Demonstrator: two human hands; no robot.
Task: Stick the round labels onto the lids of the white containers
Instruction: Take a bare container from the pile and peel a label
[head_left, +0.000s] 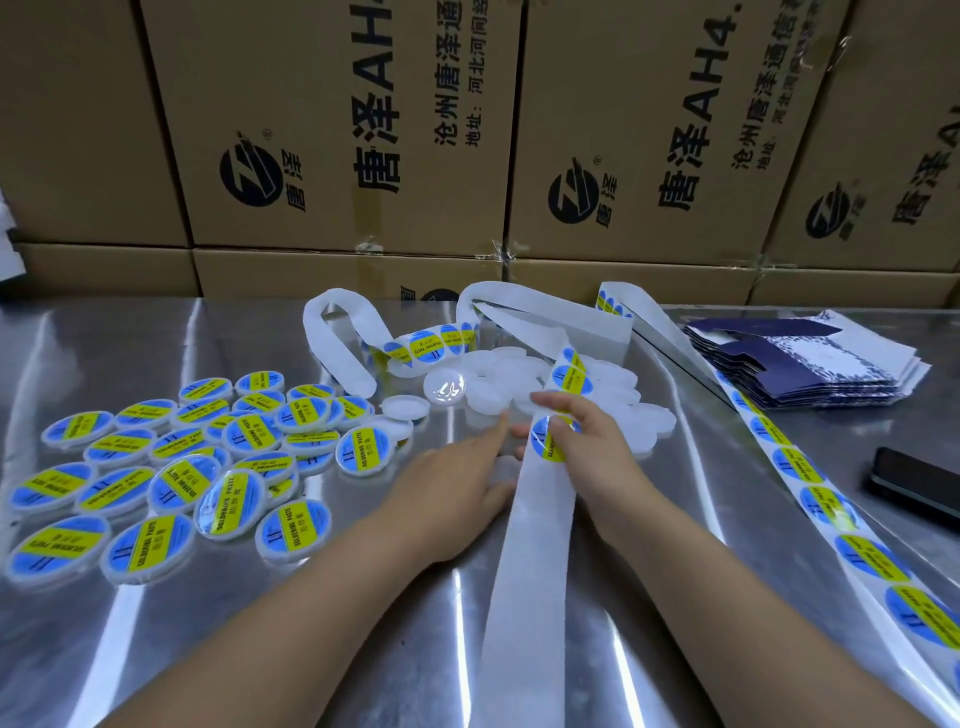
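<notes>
hands work at the middle of a steel table (156, 649). the left hand (457, 478) lies low over the metal with its fingers straight and loose, grasping nothing, the index finger pointing toward the white containers (519, 374). the right hand (587, 447) has its fingers curled over a white strip (535, 545) and pinches it just where a blue and yellow label (545, 441) sits; whether the label is already peeling off cannot be told. below that grip the strip runs bare toward the near edge of the table, and above it two more labels show on the strip as it rises over the heap.

the white containers, lids unlabelled, lie in a loose heap just beyond both hands, one of them with a clear shiny top. labelled containers (182, 467) spread in an overlapping cluster to the left, well apart from the heap. a second strip (831, 509), full of labels, runs along the right side from the back to the near corner. beside it lie a dark phone (914, 488) and, further back, a stack of flat blue and white cartons (810, 364). brown boxes (337, 130) with black print stand in a wall behind the table.
</notes>
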